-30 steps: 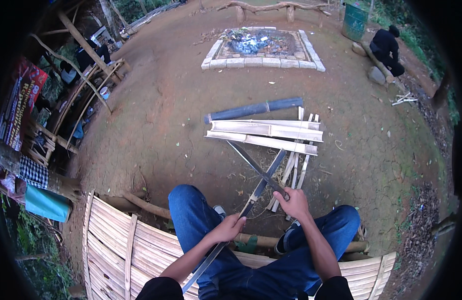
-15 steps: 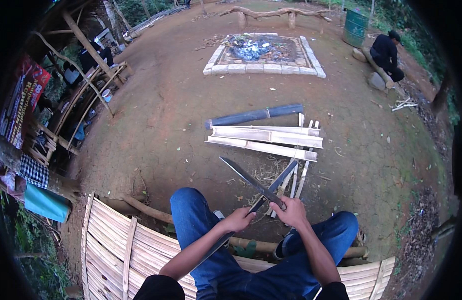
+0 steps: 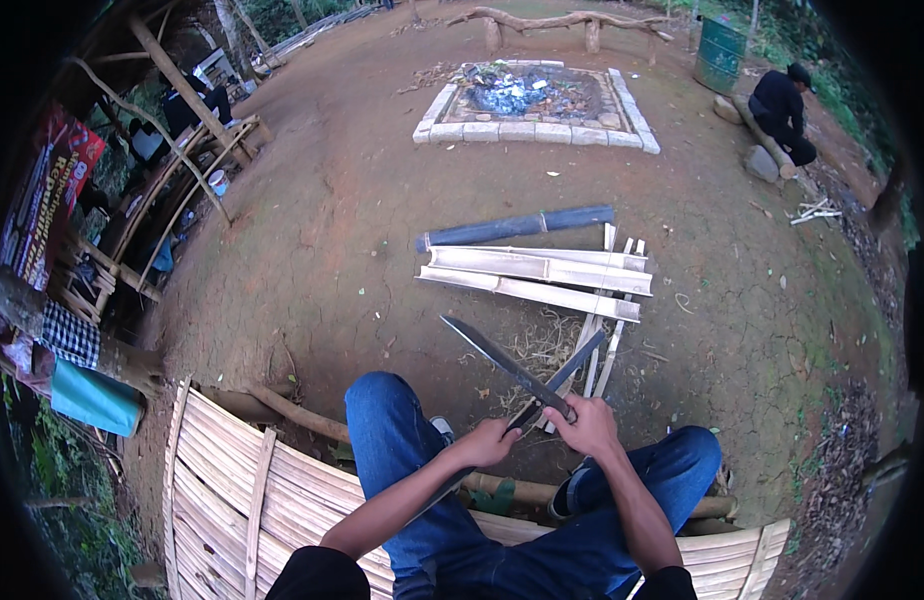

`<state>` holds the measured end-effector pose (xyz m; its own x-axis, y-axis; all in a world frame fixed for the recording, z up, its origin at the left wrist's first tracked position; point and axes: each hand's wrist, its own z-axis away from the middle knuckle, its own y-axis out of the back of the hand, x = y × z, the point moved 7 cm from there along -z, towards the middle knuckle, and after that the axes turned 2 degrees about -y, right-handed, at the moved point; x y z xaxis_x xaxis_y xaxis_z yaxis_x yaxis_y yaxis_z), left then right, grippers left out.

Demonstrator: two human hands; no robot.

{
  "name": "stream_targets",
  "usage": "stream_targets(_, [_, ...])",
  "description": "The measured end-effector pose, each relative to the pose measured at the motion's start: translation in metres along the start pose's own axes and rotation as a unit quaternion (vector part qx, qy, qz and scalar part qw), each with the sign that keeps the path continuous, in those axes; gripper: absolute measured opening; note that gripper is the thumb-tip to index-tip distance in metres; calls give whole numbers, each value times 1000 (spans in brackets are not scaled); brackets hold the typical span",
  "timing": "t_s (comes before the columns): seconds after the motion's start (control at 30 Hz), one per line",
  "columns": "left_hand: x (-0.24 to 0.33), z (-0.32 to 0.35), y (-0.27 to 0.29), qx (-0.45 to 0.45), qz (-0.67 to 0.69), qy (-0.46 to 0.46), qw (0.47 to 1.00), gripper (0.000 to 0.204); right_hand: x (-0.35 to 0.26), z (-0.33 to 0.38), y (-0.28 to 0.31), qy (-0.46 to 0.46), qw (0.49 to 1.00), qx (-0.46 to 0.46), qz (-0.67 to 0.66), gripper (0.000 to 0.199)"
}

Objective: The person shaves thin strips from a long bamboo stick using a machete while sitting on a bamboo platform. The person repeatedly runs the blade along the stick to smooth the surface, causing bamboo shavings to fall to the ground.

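Note:
My right hand (image 3: 588,424) is closed round the handle of a machete (image 3: 494,352), its blade slanting up to the left. The blade crosses over a long dark bamboo strip (image 3: 578,356). My left hand (image 3: 487,443) is wrapped round that strip just below the crossing. From there the strip's lower part runs back beside my left forearm, which partly hides it. On the ground beyond my hands lie pale split bamboo halves (image 3: 542,268) and a dark bamboo half (image 3: 522,228). Thin bamboo sticks (image 3: 612,355) and curled shavings (image 3: 542,345) lie nearer to me.
I sit on a bamboo-slat bench (image 3: 312,470) with a pole (image 3: 297,412) along its front. A stone-edged fire pit (image 3: 537,132) lies ahead. At the right, a person (image 3: 779,112) sits on a log near a green drum (image 3: 720,55). A shelter stands left.
The view has tilted slightly, so the ground things sit a little further right and higher. The bamboo strip's far end has shifted slightly toward me; both hands keep their grips.

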<state>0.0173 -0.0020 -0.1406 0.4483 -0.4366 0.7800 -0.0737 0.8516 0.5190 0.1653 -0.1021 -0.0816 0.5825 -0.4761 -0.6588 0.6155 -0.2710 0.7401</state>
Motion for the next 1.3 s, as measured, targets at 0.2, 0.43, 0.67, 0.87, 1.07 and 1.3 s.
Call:
stream_targets(0.2, [16,5,20,64,40,-47,996,25,-11,12,-16,56,997,-31,40,55])
stream_targets(0.43, [35,18,35,128,-2,-22,992,22,-13,6,-13,21,997,-20,74,56])
stream_targets(0.67, [20,13,29,153,-19,-36,987,22,-19,5,-9,41,994,-10,100,59])
stream_targets(0.87, [18,13,33,166,-11,-61,984,24,-15,12,-20,47,994,-9,102,60])
stream_targets(1.07, [23,18,42,166,-33,-5,986,24,-10,9,-20,3,994,-14,107,59])
stream_targets(1.3, [26,20,43,158,-10,18,987,25,17,-4,-3,-79,994,40,65,61])
